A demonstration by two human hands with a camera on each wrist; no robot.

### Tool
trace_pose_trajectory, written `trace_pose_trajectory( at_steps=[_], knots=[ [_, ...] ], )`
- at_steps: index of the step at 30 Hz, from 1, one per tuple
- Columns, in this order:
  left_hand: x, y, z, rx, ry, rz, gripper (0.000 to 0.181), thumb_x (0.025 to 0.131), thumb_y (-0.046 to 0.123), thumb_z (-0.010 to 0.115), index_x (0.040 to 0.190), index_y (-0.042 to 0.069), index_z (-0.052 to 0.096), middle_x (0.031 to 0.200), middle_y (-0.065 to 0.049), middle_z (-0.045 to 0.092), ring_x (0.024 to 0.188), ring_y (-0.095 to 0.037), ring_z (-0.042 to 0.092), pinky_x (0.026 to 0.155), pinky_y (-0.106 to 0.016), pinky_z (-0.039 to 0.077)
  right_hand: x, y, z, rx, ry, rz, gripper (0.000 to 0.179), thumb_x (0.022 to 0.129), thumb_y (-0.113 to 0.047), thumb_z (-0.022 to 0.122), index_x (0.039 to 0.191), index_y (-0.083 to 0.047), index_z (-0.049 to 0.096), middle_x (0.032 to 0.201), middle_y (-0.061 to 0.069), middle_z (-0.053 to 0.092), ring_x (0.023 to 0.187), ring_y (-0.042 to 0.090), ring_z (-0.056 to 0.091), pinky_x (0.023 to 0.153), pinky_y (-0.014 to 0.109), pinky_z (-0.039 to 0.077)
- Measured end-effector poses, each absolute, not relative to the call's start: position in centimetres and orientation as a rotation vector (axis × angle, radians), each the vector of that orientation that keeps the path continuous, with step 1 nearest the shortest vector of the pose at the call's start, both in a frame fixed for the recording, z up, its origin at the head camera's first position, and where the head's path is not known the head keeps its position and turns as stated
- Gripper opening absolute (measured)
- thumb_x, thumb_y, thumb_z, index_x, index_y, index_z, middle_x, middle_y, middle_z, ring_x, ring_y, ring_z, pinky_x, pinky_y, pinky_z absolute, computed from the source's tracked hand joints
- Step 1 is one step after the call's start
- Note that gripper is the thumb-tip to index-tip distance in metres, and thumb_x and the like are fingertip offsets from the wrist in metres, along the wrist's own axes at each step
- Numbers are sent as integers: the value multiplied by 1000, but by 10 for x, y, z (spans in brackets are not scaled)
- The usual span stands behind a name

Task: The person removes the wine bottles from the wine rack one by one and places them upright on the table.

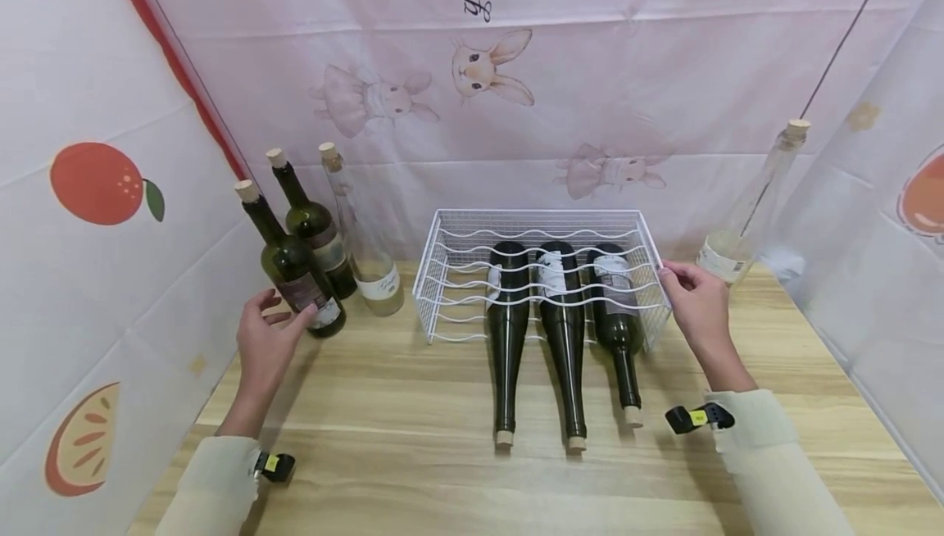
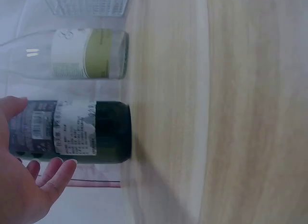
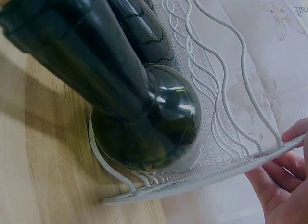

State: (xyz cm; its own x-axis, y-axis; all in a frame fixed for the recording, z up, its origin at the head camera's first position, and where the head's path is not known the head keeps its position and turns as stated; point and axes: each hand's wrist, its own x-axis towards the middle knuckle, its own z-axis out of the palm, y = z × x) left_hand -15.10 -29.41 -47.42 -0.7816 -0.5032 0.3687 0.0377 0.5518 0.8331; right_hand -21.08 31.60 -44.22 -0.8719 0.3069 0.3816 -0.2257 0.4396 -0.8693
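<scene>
Left hand [image 1: 270,335] is hovering, fingers loose, at front green wine bottle [image 1: 297,270]; right hand [image 1: 696,306] is pinching white wire wine rack [image 1: 653,260].

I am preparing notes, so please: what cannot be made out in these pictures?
Head: part of the rear dark bottle, hidden by the front dark bottle.
Head: fine print on the right clear bottle, too small.
Left wrist: front dark bottle's neck, cut off by the left edge.
Right wrist: part of right hand, cut off by the right edge.
</scene>
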Motion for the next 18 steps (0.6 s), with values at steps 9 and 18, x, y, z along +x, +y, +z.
trace_pose_trajectory(
  at_steps=[9, 18],
  knots=[
    [-141, -267, -467, 271, -2233, -1242, 65, 90, 32, 81, 142, 5, 53, 127, -13, 64, 98, -8, 64, 71, -4, 52, -210, 317, -440, -86, -2232, 1407, 34, 99, -23, 65, 119, 3, 75, 100, 5, 76, 75, -16, 59, 68, 2, 50],
    [-137, -229, -474, 96, -2464, -1216, 55, 94, 36, 76, 132, 0, 60, 122, -20, 72, 102, -19, 70, 77, -6, 52, -211, 315, -441, -68, -2223, 1410, 34, 99, -24, 65, 117, 2, 75, 103, 10, 74, 75, -14, 60, 67, 3, 51]
  ],
)
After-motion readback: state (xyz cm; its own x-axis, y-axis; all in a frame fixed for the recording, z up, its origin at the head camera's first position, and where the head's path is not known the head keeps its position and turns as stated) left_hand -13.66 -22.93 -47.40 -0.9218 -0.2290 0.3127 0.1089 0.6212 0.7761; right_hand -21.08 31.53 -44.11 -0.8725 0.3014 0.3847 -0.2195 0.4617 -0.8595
